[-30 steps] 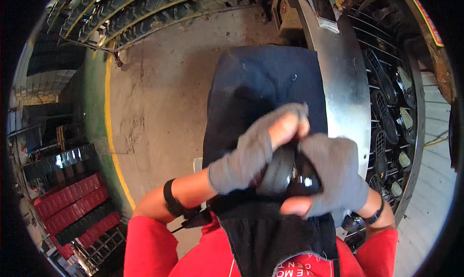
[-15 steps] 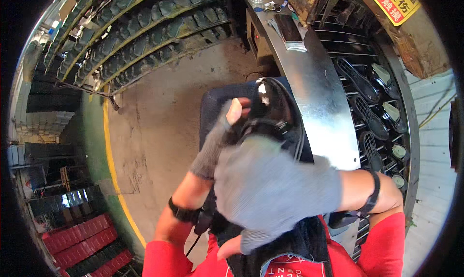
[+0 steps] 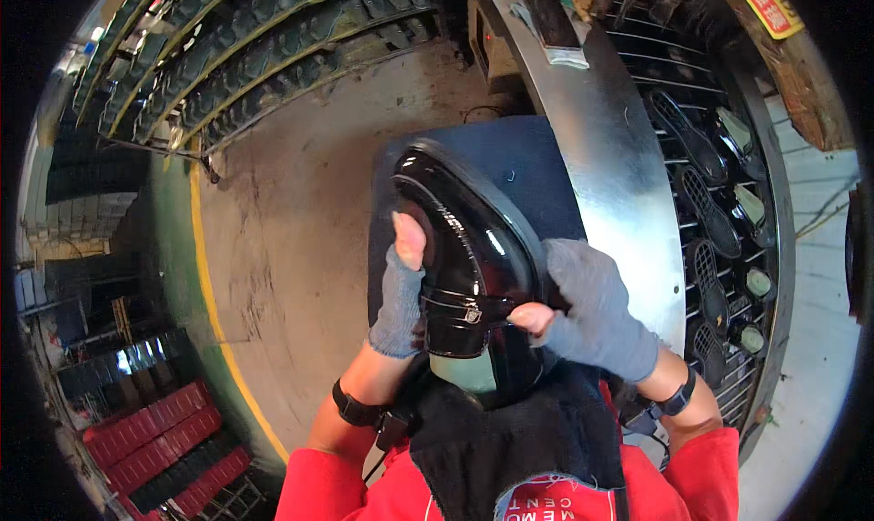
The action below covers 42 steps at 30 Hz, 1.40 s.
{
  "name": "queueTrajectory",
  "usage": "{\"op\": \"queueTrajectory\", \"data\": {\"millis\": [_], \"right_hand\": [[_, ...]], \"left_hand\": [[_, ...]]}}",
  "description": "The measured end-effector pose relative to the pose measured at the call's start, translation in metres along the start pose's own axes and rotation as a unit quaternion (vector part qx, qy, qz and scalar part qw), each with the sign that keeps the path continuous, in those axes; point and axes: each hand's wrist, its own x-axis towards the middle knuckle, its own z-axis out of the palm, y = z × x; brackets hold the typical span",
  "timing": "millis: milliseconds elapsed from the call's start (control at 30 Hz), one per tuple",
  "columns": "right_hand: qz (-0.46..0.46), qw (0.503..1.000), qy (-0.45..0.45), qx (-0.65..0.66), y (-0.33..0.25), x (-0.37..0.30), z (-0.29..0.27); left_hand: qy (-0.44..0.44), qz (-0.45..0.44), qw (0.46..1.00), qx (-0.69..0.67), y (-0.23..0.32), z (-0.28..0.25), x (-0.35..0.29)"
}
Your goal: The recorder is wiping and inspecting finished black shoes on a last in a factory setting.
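A glossy black loafer (image 3: 469,257) with a stitched front and a strap with a small metal buckle is held in front of me, toe pointing away. A pale green shoe last (image 3: 464,371) fills its opening. My left hand (image 3: 401,289), in a grey glove with bare fingertips, grips the shoe's left side, thumb up against the upper; its other fingers are hidden. From the right, my right hand (image 3: 596,312), gloved alike, holds the shoe near the strap with its thumb on top. Beneath lies a dark blue padded surface (image 3: 546,171).
On the right runs a steel bench (image 3: 628,184) with a dark phone-like slab (image 3: 552,22) on it. Beyond it, a metal rack (image 3: 660,66) carries black soles (image 3: 706,212) and lasted shoes. Shelves of shoes (image 3: 300,52) stand far left; red slatted pieces (image 3: 150,421) lie lower left.
My right hand has moved from across the shoe's near end to its right side. The shoe has come nearer and turned, and its upper and buckle now show.
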Motion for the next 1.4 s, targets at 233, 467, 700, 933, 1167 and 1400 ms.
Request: {"op": "queueTrajectory", "data": {"millis": [233,467,700,933,1167,1400], "right_hand": [[0.023,0.999,0.024,0.002,-0.015,-0.019,0.024],[0.204,0.931,-0.038,0.301,-0.016,-0.015,0.038],[0.000,0.985,0.032,0.170,-0.026,0.033,-0.018],[0.103,0.955,0.084,0.266,-0.021,0.015,0.013],[0.253,0.578,-0.002,0.776,0.014,0.033,0.041],[0.364,0.543,-0.034,0.756,0.040,-0.021,0.046]], "left_hand": [[0.085,0.060,0.993,0.050,0.011,0.020,-0.027],[0.157,0.060,0.953,0.251,0.014,0.020,-0.035],[0.056,0.027,0.966,0.249,0.007,0.046,-0.032],[0.132,0.098,0.938,0.306,0.013,0.051,-0.039],[-0.066,0.213,0.892,0.394,0.064,0.065,0.035],[-0.029,0.137,0.948,0.286,0.032,0.043,0.073]]}}
